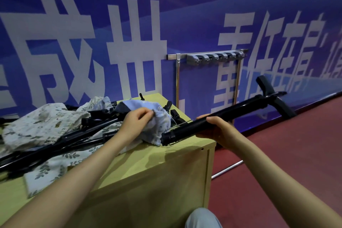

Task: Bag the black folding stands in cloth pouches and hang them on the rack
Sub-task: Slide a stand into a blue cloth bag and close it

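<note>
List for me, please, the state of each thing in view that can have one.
Black stand: folded, gripped, lower end at the pouch mouth.
Blue pouch: crumpled, pinched at its edge.
Left hand: pinching the pouch.
Right hand: gripping the stand.
Rack: on the wall, hooks bare.
Floral pouches: lying loose, crumpled.

Bare forearms, no sleeves in view

Both forearms run up from the lower corners uncovered to the frame's edge; no sleeve, cuff, watch or bracelet shows on either. The left hand (136,120) and the right hand (214,127) wear no gloves or rings that can be made out. At the bottom edge, a knee in pale grey-blue cloth (202,218) shows.
</note>
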### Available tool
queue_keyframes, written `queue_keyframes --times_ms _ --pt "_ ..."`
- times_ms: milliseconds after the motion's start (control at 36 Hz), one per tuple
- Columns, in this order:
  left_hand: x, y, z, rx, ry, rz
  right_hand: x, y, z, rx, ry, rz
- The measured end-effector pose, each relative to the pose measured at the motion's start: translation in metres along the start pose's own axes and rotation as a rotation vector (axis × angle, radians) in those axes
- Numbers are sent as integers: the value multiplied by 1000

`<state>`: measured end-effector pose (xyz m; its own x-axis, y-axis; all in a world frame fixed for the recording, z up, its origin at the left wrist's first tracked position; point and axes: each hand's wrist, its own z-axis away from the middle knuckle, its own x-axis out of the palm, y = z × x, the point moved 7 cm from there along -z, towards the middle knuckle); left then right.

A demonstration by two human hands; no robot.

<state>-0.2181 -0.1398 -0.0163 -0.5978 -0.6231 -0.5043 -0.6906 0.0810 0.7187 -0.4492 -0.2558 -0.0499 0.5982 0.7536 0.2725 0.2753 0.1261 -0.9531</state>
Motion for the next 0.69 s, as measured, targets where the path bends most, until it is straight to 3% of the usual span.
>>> queue_keyframes --times_ms 83,194,361,583,694 --pt "-1 21 -9 26 -37 -26 9 -6 -6 -34 10 -32" --pt "-1 41 -13 43 -64 -79 9 -18 -17 -92 159 -137" --pt "-15 45 -28 -58 -6 -31 2 -31 -20 -181 349 -36" --pt "-22 31 -33 -239 45 107 34 -44 -12 -97 71 -101" --pt "-17 35 -32 -217 38 99 42 -39 -14 -45 69 -117"
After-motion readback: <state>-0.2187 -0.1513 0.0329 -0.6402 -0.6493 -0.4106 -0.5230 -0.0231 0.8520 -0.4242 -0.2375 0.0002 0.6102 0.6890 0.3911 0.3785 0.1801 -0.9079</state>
